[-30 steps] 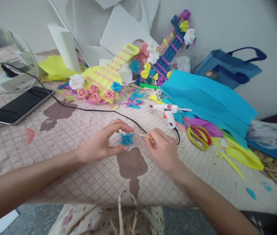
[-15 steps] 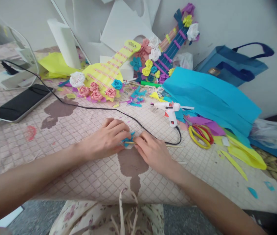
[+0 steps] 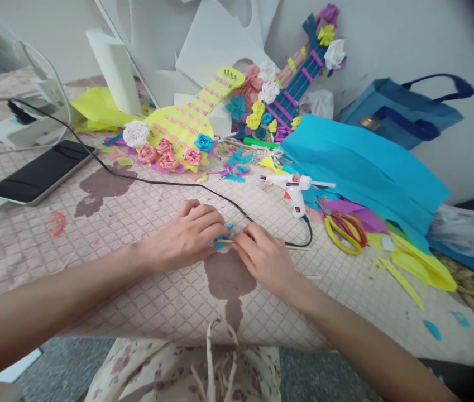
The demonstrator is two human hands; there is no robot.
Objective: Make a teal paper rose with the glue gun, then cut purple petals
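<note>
My left hand point(image 3: 197, 231) has its fingers closed on a small piece of blue paper point(image 3: 222, 242), partly hidden under the fingertips. A thin wooden stick point(image 3: 227, 241) lies against the paper. My right hand point(image 3: 262, 257) pinches the stick, whose far end sticks out to the right beyond the hand. Both hands are close together over a brown patch on the quilted table cover point(image 3: 157, 301). Beyond my right hand rests a white glue gun point(image 3: 295, 192) with a black cord.
Scissors with yellow and red handles point(image 3: 345, 231) lie to the right, by blue crepe paper point(image 3: 366, 162). A yellow paper guitar point(image 3: 182, 125) with paper roses and a blue one point(image 3: 291, 100) stand behind. At left are a phone point(image 3: 39, 172) and a power strip point(image 3: 14, 131).
The whole view has shifted slightly. Both hands keep their hold on the blue paper and the stick, with only small finger movement.
</note>
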